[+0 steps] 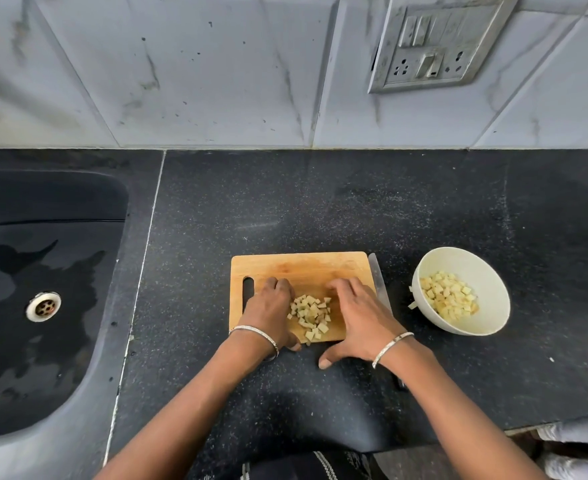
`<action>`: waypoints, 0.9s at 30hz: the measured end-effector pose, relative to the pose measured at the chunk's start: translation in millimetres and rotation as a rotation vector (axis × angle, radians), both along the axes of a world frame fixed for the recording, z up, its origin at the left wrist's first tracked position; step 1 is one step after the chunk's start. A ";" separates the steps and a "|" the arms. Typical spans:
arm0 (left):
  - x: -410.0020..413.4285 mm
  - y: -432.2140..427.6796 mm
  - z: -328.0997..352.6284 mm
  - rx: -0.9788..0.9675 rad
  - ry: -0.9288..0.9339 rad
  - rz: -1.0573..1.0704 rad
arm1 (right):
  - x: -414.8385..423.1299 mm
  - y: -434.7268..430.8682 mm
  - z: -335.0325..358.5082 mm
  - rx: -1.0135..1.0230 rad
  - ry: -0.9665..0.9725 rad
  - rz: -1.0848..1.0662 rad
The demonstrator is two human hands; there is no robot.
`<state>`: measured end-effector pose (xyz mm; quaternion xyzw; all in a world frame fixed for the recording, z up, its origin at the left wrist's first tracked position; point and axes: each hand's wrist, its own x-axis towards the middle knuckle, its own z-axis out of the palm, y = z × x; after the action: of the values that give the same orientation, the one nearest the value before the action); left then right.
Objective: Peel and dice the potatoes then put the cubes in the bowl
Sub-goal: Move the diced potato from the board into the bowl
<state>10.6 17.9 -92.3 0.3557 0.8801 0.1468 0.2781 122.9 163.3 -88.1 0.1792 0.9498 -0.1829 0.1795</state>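
A heap of pale potato cubes (310,315) lies on the wooden cutting board (303,266) in the middle of the dark counter. My left hand (271,311) rests on the board against the left side of the heap, its fingers bent inward. On the right side of the heap is my right hand (358,315), fingers cupped toward the cubes and thumb down on the counter. Both hands flank the heap. A white bowl (493,306) to the right holds more potato cubes (449,296). A knife (378,278) lies along the board's right edge, partly under my right wrist.
A black sink (46,271) with a metal drain (43,306) fills the left side. One or two stray cubes (412,304) lie on the counter by the bowl's left rim. A tiled wall with a switch plate (434,43) stands behind the counter.
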 end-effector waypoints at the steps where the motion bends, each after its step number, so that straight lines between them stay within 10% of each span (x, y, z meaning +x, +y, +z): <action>1: 1.1 2.0 -0.3 0.000 0.003 -0.006 | -4.2 -3.6 -3.5 0.023 0.012 0.015; 27: -5.5 12.3 -8.6 0.190 -0.287 0.270 | -38.0 -5.6 0.1 -0.184 0.058 -0.093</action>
<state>5.1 30.2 -100.9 0.2345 0.8535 0.3141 0.3435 85.0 157.6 -87.9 0.2004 0.9245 -0.2826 0.1588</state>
